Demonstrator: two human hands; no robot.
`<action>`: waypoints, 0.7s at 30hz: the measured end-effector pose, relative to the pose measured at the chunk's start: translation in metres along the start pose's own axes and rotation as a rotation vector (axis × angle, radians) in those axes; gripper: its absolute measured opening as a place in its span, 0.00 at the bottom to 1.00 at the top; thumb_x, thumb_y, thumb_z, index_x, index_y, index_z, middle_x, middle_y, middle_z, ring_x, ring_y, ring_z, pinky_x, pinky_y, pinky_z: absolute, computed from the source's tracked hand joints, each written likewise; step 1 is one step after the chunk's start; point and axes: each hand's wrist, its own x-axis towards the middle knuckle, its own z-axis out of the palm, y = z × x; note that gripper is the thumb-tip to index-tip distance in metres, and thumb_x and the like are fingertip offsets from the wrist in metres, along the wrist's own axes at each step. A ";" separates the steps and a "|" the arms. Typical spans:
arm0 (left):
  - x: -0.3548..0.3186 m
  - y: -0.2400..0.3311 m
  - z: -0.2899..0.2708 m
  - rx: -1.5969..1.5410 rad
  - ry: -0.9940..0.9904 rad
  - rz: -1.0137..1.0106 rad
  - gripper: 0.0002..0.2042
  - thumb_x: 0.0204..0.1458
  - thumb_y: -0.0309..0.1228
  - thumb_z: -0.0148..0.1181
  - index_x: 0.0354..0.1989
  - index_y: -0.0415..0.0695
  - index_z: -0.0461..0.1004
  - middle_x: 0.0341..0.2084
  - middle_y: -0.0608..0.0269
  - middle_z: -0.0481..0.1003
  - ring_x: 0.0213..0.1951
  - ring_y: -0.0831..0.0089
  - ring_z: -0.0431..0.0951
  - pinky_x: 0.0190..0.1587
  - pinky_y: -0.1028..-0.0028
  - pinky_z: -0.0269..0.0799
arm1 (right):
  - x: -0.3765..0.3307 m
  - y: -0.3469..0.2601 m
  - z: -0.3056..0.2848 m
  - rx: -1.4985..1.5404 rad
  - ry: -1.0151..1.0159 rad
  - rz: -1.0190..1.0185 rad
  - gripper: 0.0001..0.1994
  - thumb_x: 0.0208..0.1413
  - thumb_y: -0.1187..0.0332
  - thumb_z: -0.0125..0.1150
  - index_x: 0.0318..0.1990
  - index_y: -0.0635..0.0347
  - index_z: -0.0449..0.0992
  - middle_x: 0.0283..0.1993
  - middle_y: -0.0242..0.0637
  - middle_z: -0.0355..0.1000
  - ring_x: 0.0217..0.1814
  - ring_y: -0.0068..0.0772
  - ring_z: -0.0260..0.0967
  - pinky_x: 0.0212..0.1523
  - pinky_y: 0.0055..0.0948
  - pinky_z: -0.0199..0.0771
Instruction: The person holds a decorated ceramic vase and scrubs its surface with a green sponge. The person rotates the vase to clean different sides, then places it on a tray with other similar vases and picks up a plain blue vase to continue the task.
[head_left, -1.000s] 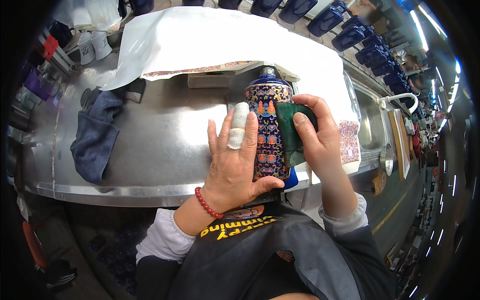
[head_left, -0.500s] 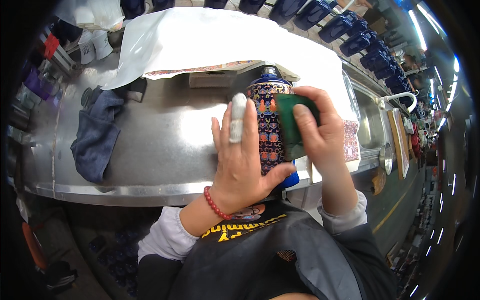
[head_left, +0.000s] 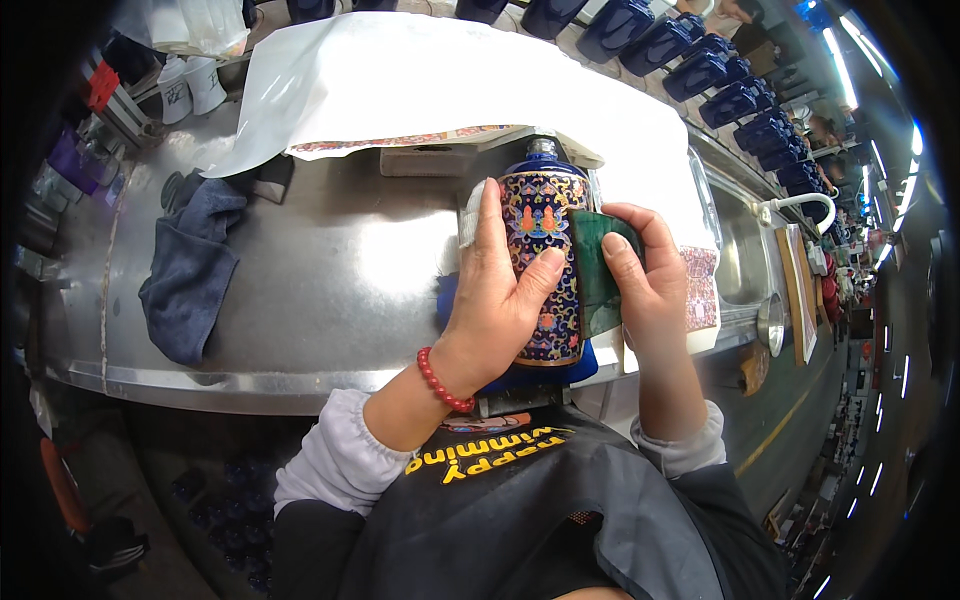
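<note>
A dark blue bottle (head_left: 545, 215) covered with a colourful ornamental pattern lies on the steel worktop (head_left: 330, 290), its neck pointing away from me. My left hand (head_left: 495, 300) wraps around the bottle's left side, thumb on the pattern; one finger wears a white bandage. A red bead bracelet (head_left: 440, 380) circles that wrist. My right hand (head_left: 640, 285) presses a flat green scraper (head_left: 595, 270) against the bottle's right side.
A blue cloth (head_left: 190, 270) lies crumpled at the left. A large white sheet (head_left: 420, 80) covers the far side, with a patterned strip under its edge. A sink with a white tap (head_left: 800, 205) is at the right. Rows of dark blue bottles (head_left: 700, 60) stand behind.
The green scraper has slid down along the bottle's right side. My left hand has shifted a little lower on the bottle, keeping its grip.
</note>
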 end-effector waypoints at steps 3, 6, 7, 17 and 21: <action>-0.001 0.003 -0.003 -0.224 -0.068 -0.106 0.41 0.66 0.38 0.56 0.75 0.28 0.37 0.64 0.43 0.64 0.63 0.64 0.68 0.66 0.67 0.62 | 0.000 0.002 0.000 -0.007 -0.002 0.001 0.13 0.66 0.71 0.58 0.55 0.66 0.73 0.44 0.33 0.75 0.45 0.19 0.70 0.47 0.21 0.72; -0.001 0.005 -0.003 -0.441 -0.058 -0.129 0.42 0.66 0.39 0.56 0.74 0.28 0.37 0.64 0.42 0.64 0.63 0.64 0.68 0.66 0.66 0.63 | -0.001 0.004 0.000 0.001 0.007 0.016 0.13 0.67 0.71 0.57 0.55 0.66 0.73 0.44 0.33 0.75 0.45 0.19 0.69 0.47 0.21 0.72; -0.001 0.005 0.000 -0.270 -0.032 -0.094 0.41 0.65 0.39 0.57 0.73 0.27 0.39 0.63 0.39 0.64 0.62 0.58 0.68 0.66 0.64 0.62 | -0.001 0.004 0.000 0.001 0.012 0.024 0.13 0.67 0.71 0.57 0.55 0.66 0.73 0.44 0.33 0.74 0.45 0.19 0.69 0.47 0.21 0.72; -0.001 0.028 -0.003 0.347 0.126 0.285 0.40 0.60 0.40 0.59 0.73 0.28 0.48 0.66 0.31 0.58 0.69 0.38 0.56 0.71 0.45 0.45 | 0.000 0.007 0.002 -0.029 0.026 0.045 0.13 0.67 0.70 0.58 0.55 0.65 0.73 0.44 0.33 0.74 0.45 0.19 0.68 0.47 0.21 0.71; -0.025 0.051 0.010 0.836 -0.196 0.402 0.47 0.52 0.60 0.61 0.71 0.35 0.59 0.67 0.32 0.56 0.73 0.38 0.46 0.69 0.32 0.25 | 0.001 0.005 0.000 -0.085 0.003 0.004 0.13 0.67 0.70 0.58 0.55 0.64 0.73 0.45 0.33 0.74 0.46 0.21 0.69 0.48 0.23 0.72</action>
